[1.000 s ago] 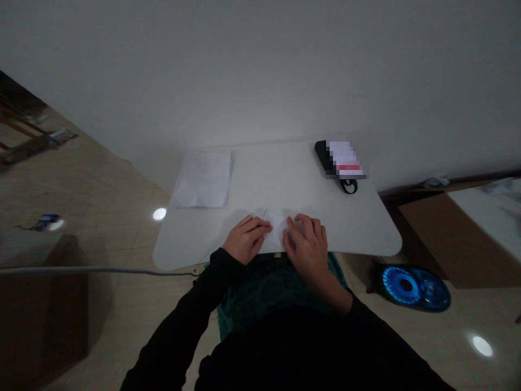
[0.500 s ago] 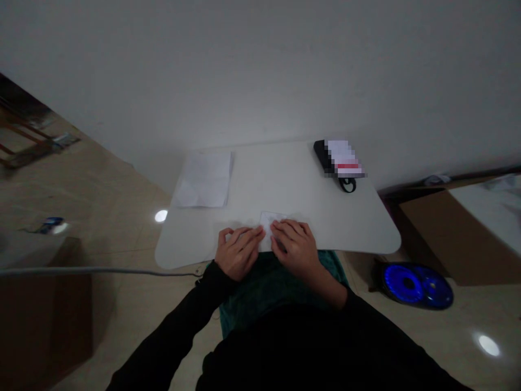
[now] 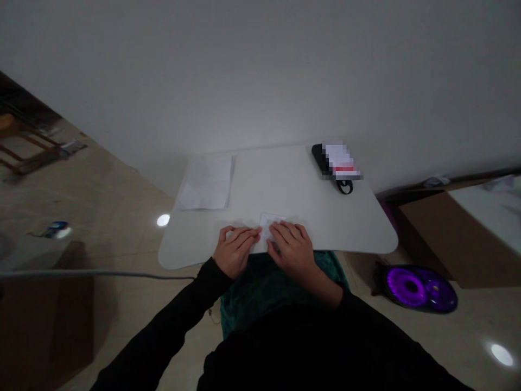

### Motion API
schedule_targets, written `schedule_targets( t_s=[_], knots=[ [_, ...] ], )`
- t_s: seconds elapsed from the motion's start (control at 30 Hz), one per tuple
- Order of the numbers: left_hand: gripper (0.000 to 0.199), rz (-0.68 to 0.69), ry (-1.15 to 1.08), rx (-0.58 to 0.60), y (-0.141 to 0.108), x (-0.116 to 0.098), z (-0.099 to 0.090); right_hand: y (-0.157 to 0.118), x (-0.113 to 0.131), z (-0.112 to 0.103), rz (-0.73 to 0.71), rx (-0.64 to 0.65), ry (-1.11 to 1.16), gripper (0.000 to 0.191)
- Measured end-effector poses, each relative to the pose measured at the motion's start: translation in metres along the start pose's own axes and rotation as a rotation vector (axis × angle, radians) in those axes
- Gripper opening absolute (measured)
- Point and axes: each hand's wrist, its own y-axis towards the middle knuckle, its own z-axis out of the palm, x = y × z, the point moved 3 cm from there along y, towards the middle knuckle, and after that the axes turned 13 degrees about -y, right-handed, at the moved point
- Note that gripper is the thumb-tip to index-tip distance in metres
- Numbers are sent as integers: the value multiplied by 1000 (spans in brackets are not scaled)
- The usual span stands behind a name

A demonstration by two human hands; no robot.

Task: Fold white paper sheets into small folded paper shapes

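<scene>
At near edge of worktop (image 3: 280,182): small white paper (image 3: 266,219) is lying.
Left hand (image 3: 235,251): fingers are touching its left side; cannot tell if gripping.
Right hand (image 3: 293,247): fingers are covering its right part; grip unclear.

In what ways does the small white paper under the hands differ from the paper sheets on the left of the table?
Size: the small white paper looks much smaller than the paper sheets.
Place: the small white paper lies near the front edge of the table; the paper sheets lie farther back.
Cover: the right hand partly covers the small white paper; the paper sheets are uncovered.
Both are white.
</scene>
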Motion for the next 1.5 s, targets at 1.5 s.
schedule_targets(
  t_s=[1.5],
  knots=[
    [16,-117,-120,-224,18,0,8,3,-32,-11,-199,123,301,31]
  ],
)
